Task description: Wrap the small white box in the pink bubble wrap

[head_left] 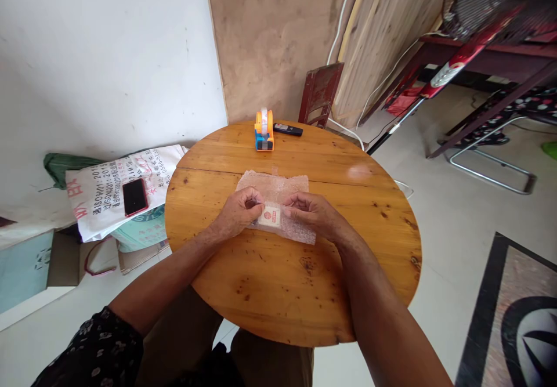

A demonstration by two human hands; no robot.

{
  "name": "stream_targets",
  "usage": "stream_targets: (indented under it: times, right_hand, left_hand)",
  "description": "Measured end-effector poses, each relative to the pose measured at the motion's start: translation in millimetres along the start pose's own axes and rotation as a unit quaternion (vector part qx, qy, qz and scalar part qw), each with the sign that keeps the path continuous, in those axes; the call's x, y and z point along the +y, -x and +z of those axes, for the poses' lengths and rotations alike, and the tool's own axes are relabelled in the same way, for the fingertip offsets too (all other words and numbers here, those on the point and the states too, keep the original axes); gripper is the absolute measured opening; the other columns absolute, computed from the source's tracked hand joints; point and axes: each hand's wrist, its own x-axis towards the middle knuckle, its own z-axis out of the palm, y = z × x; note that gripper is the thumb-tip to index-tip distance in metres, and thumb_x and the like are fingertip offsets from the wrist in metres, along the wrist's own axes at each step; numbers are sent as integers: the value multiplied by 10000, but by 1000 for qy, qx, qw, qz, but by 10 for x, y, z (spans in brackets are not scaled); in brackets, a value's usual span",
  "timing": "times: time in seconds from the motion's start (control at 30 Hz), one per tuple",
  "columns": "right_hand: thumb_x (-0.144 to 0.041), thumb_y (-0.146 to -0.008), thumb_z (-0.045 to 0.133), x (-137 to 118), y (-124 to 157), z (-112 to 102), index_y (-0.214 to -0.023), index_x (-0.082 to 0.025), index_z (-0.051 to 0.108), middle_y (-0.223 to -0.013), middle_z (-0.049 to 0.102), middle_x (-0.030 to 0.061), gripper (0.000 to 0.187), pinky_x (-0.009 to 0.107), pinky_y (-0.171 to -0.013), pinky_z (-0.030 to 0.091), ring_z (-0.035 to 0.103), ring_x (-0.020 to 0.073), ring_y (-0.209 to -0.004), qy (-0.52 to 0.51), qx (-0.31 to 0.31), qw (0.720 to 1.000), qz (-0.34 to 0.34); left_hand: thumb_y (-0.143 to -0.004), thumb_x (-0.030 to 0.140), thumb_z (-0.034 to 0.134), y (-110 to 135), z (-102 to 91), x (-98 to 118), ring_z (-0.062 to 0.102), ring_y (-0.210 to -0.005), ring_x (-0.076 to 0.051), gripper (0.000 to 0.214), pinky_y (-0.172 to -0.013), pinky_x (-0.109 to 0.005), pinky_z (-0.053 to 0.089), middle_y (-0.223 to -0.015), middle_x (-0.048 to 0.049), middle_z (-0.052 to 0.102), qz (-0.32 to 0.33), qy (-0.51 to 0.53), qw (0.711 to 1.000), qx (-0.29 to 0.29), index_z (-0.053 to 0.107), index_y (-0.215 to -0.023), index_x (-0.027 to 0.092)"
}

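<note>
Bare wood runs from the near edge of the round wooden tabletop (pixel 278 294) up to the middle, where both hands are at work. The left hand (pixel 241 210) has its thumb and forefinger drawn narrow at the left edge of a small white packet (pixel 270 216) with red print; whether they grip it or the wrap around it, I cannot tell. The right hand (pixel 314 216) is curled just beside the packet's right edge, thumb and fingertips close together; what lies between them cannot be made out. The packet lies flat on a sheet of bubble wrap (pixel 281 187), which spreads beyond it toward the far edge. Past the tabletop's left edge, a phone (pixel 135 196) rests on a printed white sack (pixel 98 213). Near the far edge stands an orange and blue tape dispenser (pixel 264 133), with a black remote (pixel 288 129) lying just to its right. Beyond that edge is a dark red chair (pixel 321 94)
</note>
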Motion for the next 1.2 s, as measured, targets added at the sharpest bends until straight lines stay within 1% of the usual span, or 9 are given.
stream_targets:
  times: [0.17, 0.3, 0.4, 0.5, 0.6, 0.77, 0.97, 1.1, 1.2]
  right_hand:
    - [-306, -749, 662, 86, -42, -32, -864, -203, 660, -696, 648, 2, 154, 281, -591, 430, 577, 169, -631, 200, 129, 968, -76]
    - [-243, -865, 589, -79, 39, 74, -914, -211, 681, -912, 722, 72, 109, 358, -775, 471, 655, 227, -858, 327, 232, 881, -252]
    - [-241, -910, 579, -226, 119, 194, -889, -223, 688, -960, 731, 72, 112, 379, -847, 442, 651, 226, -907, 383, 209, 827, -354]
    - [-233, -894, 607, -256, 144, 287, -910, -215, 694, -1019, 735, 63, 90, 383, -869, 414, 646, 219, -909, 403, 107, 830, -371]
    - [-260, -865, 648, -186, 112, 327, -974, -193, 694, -1132, 719, 89, 136, 396, -893, 394, 637, 251, -990, 405, 53, 843, -350]
    - [-271, -865, 663, -126, 64, 320, -957, -186, 684, -1111, 711, 102, 126, 380, -874, 388, 628, 253, -970, 405, 45, 853, -326]
    - [-250, -890, 624, -169, 81, 349, -1068, -192, 676, -1101, 673, 106, 195, 372, -871, 393, 596, 252, -982, 415, 29, 857, -305]
    - [-235, -887, 597, -171, 91, 406, -1139, -192, 674, -1087, 636, 119, 267, 387, -870, 396, 552, 265, -975, 444, 38, 841, -305]
    - [-233, -869, 598, -189, 90, 434, -1102, -189, 682, -1063, 621, 124, 251, 397, -879, 388, 527, 272, -973, 459, 41, 834, -303]
  left_hand:
    - [-688, 274, 661, -8, 0, -2, 484, -555, -69, 219, -503, -171, 345, -660, 51, 550, -26, 25, 999, -3, 587, -858, 157]
    - [-695, 283, 671, -13, -4, -22, 500, -577, -69, 255, -521, -172, 365, -687, 42, 575, -28, 24, 999, 0, 600, -901, 152]
    - [-708, 291, 680, -19, -13, -48, 513, -588, -72, 278, -541, -178, 392, -712, 34, 593, -29, 25, 999, -6, 611, -937, 150]
    - [-726, 291, 689, -33, -16, -75, 562, -632, -88, 299, -579, -191, 431, -760, 15, 629, -25, 25, 999, -18, 618, -980, 151]
    - [-748, 297, 685, -40, -31, -75, 613, -701, -116, 300, -627, -213, 465, -820, -17, 669, -27, 22, 999, -30, 619, -999, 147]
    - [-785, 326, 655, 16, -232, 61, 615, -779, -136, 347, -676, -233, 465, -906, -41, 666, -9, -50, 998, -28, 620, -1076, 139]
    - [-785, 207, 553, 63, -504, 159, 420, -541, -106, 404, -534, -229, 310, -610, 72, 455, -15, -264, 964, -27, 594, -1179, 129]
    - [-760, 175, 572, 49, -513, 113, 499, -596, -138, 398, -584, -255, 342, -631, 50, 533, -40, -391, 919, -26, 614, -1154, 143]
    - [-780, 265, 624, 94, -533, 125, 561, -647, -164, 396, -598, -267, 374, -681, 21, 598, -52, -417, 907, -21, 597, -1158, 148]
